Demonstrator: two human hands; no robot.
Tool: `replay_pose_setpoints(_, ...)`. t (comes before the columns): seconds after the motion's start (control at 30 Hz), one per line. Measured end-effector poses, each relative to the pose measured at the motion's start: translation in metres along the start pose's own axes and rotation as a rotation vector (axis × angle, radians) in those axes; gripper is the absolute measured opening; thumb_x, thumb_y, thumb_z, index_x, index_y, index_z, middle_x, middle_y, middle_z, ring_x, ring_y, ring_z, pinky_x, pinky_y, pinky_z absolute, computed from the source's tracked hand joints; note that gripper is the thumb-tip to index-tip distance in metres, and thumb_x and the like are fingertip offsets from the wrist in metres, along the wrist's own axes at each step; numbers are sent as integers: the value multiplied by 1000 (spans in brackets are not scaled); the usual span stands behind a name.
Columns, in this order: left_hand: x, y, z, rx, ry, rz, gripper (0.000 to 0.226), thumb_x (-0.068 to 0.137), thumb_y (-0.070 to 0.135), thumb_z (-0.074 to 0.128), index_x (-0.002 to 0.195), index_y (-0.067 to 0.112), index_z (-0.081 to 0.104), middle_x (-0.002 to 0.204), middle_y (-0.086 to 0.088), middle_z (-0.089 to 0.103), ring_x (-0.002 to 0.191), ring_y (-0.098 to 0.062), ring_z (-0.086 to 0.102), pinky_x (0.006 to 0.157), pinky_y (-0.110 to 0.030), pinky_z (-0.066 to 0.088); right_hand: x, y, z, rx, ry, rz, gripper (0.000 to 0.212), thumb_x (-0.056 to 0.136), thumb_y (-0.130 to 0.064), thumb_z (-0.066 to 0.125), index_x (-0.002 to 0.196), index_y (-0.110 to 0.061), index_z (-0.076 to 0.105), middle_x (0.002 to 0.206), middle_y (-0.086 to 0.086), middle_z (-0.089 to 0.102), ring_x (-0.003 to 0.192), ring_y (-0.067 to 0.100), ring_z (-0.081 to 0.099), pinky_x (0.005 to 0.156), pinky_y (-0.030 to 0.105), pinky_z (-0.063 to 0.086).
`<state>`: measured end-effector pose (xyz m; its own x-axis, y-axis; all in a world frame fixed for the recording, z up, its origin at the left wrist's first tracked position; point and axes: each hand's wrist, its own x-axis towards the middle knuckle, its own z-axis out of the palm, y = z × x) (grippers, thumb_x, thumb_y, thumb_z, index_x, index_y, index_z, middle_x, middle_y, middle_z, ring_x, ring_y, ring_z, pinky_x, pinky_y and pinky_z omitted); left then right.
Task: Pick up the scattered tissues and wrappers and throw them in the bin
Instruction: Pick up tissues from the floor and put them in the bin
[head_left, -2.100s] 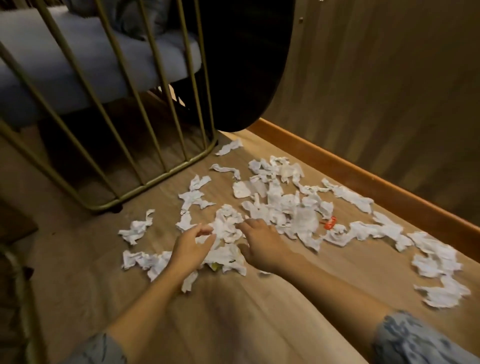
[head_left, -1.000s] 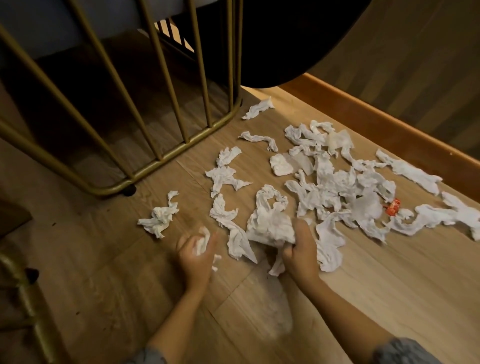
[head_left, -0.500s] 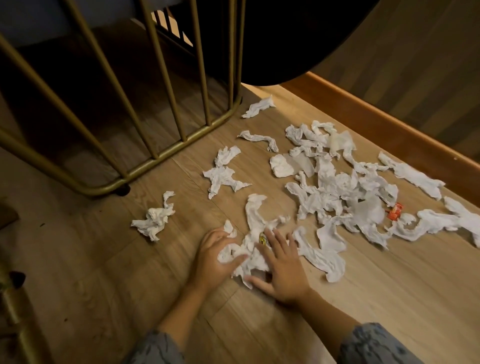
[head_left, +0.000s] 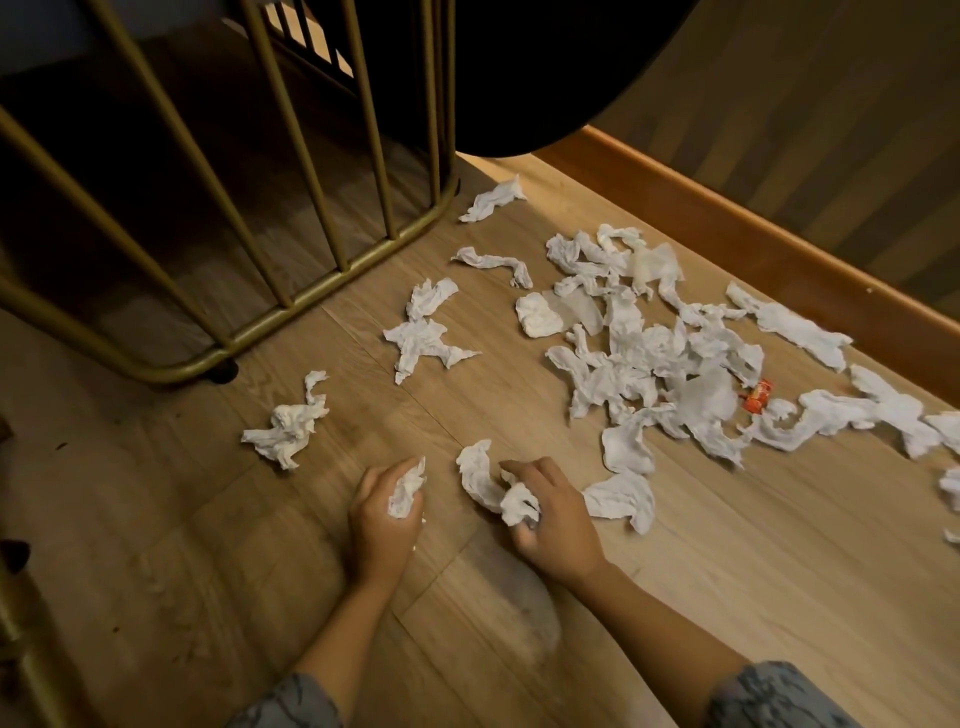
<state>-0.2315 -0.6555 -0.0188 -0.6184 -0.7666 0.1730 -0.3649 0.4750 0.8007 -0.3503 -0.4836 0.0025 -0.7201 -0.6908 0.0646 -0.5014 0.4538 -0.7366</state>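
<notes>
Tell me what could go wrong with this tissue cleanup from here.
1. Both hands are already full: the left hand and right hand each clutch a crumpled white tissue, so grabbing more may spill some.
2. The small red wrapper sits half hidden among the white tissue pile and could be missed.

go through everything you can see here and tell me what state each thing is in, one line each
left hand: closed around a crumpled tissue wad
right hand: gripping a crumpled tissue
loose tissues: scattered on the floor, not picked up
lone tissue: crumpled, apart, left of the hands
red wrapper: on the floor among tissues
bin: not visible
</notes>
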Motion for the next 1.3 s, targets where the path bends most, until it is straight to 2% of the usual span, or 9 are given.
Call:
replay_pose_setpoints(0.1,2,6,1,-23,42,-64,23,66,4,86,85,10,75,86,-1,62,72,-3,59,66,-9,47,-3,-1,8,-213,-120,-40,59,77,-34,52,135,-28,52,142,2,44,101,19,60,66,28,48)
replay_pose_setpoints(0.2,4,17,6,-38,90,-184,26,59,16,91,72,12,69,82,-1,61,69,-2,54,63,-13,46,-6,-1,20,-392,-286,-90,64,81,-48,61,140,-30,43,132,5,47,110,23,51,62,32,46)
replay_pose_setpoints(0.43,20,48,13,-57,-79,-101,19,70,-1,79,72,13,68,87,1,67,78,-13,63,68,-17,49,4,-5,-4,-186,-145,16,6,75,-13,59,73,-9,62,85,10,53,81,23,56,62,25,34)
replay_pose_setpoints(0.63,78,150,32,-29,-372,176,18,79,13,78,96,16,75,96,2,72,90,-11,64,76,-10,45,38,-17,-117,-239,-59,12,12,75,-7,64,81,-12,56,105,13,56,91,28,58,70,30,44)
replay_pose_setpoints(0.73,100,216,42,48,-449,370,31,73,27,83,101,16,74,104,-3,72,99,-18,65,87,-30,50,46,-34,-190,-363,-95,-22,24,78,-6,66,89,-18,48,101,13,61,92,30,58,71,33,44)
replay_pose_setpoints(0.83,103,281,50,98,-433,485,41,72,43,81,94,9,75,99,-7,73,96,-22,66,82,-36,51,44,-44,-267,-461,-78,-77,41,78,1,65,113,-22,65,110,5,64,100,22,57,81,33,50)
replay_pose_setpoints(0.93,93,349,59,142,-417,589,50,77,59,68,90,11,74,89,-4,73,84,-18,67,69,-32,52,37,-47,-340,-585,-7,-182,25,80,-4,67,102,-14,74,97,6,66,91,21,59,78,33,51)
replay_pose_setpoints(1.07,66,439,81,58,-520,674,19,86,32,60,91,14,64,85,0,64,78,-14,59,59,-25,40,11,-37,-422,-561,184,-96,12,83,-16,70,89,-7,73,86,6,65,79,22,61,67,26,49)
replay_pose_setpoints(1.3,-16,561,157,-63,-768,520,47,83,5,65,114,17,32,90,0,48,75,-14,58,54,-18,50,-84,10,-522,-481,635,-223,20,81,-21,64,66,-9,62,63,3,59,56,14,53,52,26,44)
